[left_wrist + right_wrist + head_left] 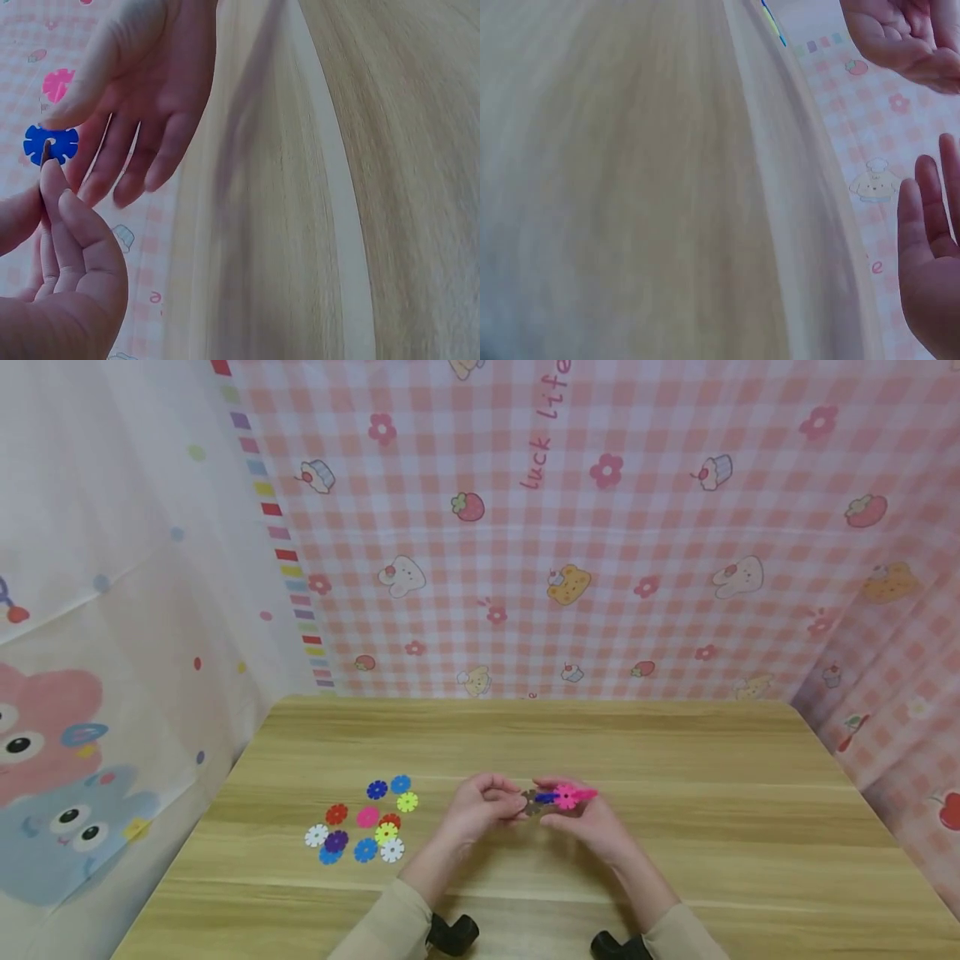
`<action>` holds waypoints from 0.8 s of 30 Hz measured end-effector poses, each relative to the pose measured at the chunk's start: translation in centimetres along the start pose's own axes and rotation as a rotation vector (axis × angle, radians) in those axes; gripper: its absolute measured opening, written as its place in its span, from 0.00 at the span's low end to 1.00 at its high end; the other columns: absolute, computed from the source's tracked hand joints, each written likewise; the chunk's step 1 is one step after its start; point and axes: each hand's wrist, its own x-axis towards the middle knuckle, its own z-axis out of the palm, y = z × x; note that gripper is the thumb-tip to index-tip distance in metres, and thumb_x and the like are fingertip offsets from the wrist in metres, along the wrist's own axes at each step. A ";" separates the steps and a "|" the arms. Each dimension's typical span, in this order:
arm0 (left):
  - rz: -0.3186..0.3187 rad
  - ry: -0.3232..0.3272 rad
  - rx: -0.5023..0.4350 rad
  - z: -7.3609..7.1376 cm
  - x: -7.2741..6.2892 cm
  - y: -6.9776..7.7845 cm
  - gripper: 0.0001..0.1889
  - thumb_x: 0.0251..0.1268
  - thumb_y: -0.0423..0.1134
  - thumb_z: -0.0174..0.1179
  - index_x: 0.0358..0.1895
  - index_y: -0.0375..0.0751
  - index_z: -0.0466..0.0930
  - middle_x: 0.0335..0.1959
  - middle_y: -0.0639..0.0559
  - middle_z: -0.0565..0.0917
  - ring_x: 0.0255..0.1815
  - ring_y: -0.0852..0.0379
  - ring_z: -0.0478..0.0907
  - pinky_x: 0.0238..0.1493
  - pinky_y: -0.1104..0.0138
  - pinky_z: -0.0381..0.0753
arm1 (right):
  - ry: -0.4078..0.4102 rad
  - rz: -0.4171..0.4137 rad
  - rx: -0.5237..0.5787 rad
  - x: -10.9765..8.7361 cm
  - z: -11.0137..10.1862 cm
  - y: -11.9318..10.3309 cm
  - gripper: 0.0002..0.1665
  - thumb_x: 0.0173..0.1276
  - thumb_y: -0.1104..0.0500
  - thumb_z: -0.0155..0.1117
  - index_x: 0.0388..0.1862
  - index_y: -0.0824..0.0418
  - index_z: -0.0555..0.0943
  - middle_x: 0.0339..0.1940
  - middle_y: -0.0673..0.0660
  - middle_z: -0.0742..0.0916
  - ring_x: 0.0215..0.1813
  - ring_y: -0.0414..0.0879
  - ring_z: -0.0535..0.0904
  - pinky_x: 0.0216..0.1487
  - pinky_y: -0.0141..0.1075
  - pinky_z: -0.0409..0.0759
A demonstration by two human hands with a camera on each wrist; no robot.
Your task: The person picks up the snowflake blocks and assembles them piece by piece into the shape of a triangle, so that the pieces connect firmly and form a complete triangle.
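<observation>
Between the two hands is a short chain of notched plastic snowflake discs: a brownish disc [531, 804], a blue disc [66, 142] set edge-on to it, and pink discs [567, 796] at the far right end. My left hand [477, 812] pinches the brownish disc between thumb and fingertips. Around the pink end, my right hand [590, 828] is held with its fingers fairly straight and apart. In the left wrist view its thumb lies close to the blue disc; whether they touch I cannot tell. The right wrist view shows both hands at its right edge, without the chain.
Loose snowflake discs in several colours lie left of my left hand on the wooden table [712, 777], among them red [337, 813], white [317, 835] and purple [336, 841]. Some overlap. A pink checked curtain [525, 568] hangs behind the table.
</observation>
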 end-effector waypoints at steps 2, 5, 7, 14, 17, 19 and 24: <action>0.001 0.000 -0.015 0.2 -0.1 0.1 0.11 0.59 0.21 0.64 0.44 0.24 0.76 0.28 0.48 0.84 0.27 0.58 0.83 0.40 0.62 0.86 | -0.009 -0.023 0.013 0.1 0.1 -0.1 0.32 0.59 0.73 0.69 0.62 0.76 0.72 0.57 0.71 0.81 0.52 0.44 0.83 0.57 0.35 0.78; 0.002 -0.003 -0.034 0.3 -0.1 0.0 0.11 0.60 0.21 0.64 0.45 0.25 0.75 0.28 0.48 0.84 0.27 0.59 0.83 0.38 0.64 0.85 | 0.001 -0.036 0.010 0.2 0.3 -0.1 0.30 0.59 0.71 0.71 0.60 0.76 0.74 0.55 0.70 0.82 0.52 0.44 0.83 0.57 0.35 0.78; 0.001 -0.007 -0.046 0.3 -0.1 0.0 0.11 0.60 0.21 0.63 0.45 0.25 0.75 0.27 0.48 0.84 0.27 0.59 0.83 0.37 0.65 0.85 | 0.017 -0.033 -0.003 0.3 0.4 -0.1 0.27 0.59 0.70 0.72 0.58 0.75 0.76 0.53 0.67 0.84 0.51 0.44 0.83 0.56 0.34 0.78; 0.016 -0.026 -0.045 -0.1 0.0 -0.4 0.11 0.61 0.22 0.62 0.46 0.24 0.74 0.29 0.46 0.85 0.28 0.58 0.84 0.40 0.61 0.86 | 0.038 -0.062 -0.027 0.4 0.4 0.3 0.22 0.60 0.72 0.70 0.54 0.77 0.78 0.49 0.60 0.87 0.50 0.44 0.83 0.55 0.34 0.79; 0.027 -0.012 -0.001 -1.1 0.2 -0.5 0.13 0.62 0.24 0.63 0.48 0.23 0.74 0.33 0.44 0.86 0.31 0.56 0.85 0.46 0.55 0.85 | 0.052 -0.058 -0.042 0.2 0.3 0.3 0.21 0.61 0.72 0.69 0.54 0.76 0.78 0.49 0.62 0.87 0.50 0.42 0.83 0.55 0.33 0.78; 0.037 0.010 0.052 -2.0 0.3 -0.5 0.14 0.63 0.27 0.65 0.48 0.24 0.74 0.35 0.43 0.86 0.34 0.56 0.85 0.48 0.53 0.84 | 0.062 -0.046 -0.050 0.2 0.2 0.3 0.22 0.62 0.72 0.68 0.55 0.76 0.78 0.50 0.64 0.86 0.50 0.42 0.83 0.55 0.33 0.77; 0.051 0.108 0.152 -4.8 0.5 0.0 0.14 0.62 0.29 0.66 0.48 0.25 0.77 0.36 0.42 0.86 0.37 0.53 0.85 0.48 0.51 0.83 | 0.071 -0.006 -0.057 0.0 0.0 0.2 0.22 0.62 0.71 0.68 0.55 0.75 0.78 0.52 0.68 0.85 0.51 0.41 0.83 0.56 0.33 0.77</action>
